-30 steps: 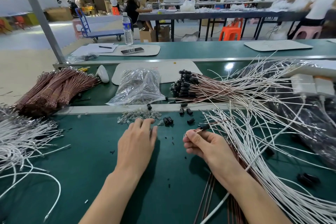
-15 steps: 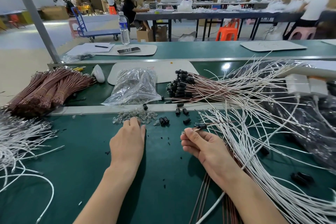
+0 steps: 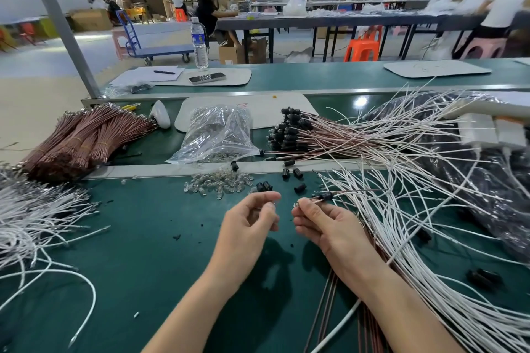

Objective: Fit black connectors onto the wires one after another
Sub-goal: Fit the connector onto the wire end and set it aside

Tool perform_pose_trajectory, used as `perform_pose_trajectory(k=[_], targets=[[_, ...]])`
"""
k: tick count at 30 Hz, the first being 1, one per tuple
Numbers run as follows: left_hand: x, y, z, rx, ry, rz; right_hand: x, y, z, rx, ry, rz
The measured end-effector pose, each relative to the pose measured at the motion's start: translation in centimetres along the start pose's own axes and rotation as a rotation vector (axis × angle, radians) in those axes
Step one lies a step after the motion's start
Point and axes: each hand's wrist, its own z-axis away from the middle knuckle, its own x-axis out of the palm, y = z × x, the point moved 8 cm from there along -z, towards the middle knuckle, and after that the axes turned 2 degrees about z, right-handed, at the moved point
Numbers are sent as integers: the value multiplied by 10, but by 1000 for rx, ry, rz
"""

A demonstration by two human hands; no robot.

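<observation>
Though the tiny pale item (image 3: 272, 204) pinched by the left hand (image 3: 249, 226) between thumb and forefinger is too small to identify, the right hand (image 3: 324, 228) grips a thin brown wire (image 3: 352, 191), a black cylindrical plastic connector (image 3: 326, 197) sitting just past its fingertips. Loose black connectors (image 3: 299, 188) and clear bulbs (image 3: 218, 183) lie beyond; white wires (image 3: 401, 226) sprawl alongside.

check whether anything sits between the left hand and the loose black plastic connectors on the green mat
Nothing visible does: only bare green mat lies between the left hand, which seems to pinch a small clear part, and the loose black plastic connectors just beyond it.
</observation>
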Motion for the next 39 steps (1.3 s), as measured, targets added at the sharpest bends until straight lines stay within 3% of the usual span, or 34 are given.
perform_pose_trajectory(k=[4, 17, 39], targets=[[12, -3, 3, 1, -42, 151, 0, 1, -1, -16, 2, 9], [18, -5, 3, 14, -107, 237, -4, -1, -3, -114, 17, 147], [13, 1, 9, 56, -50, 120, -7, -6, -2, -158, 50, 220]])
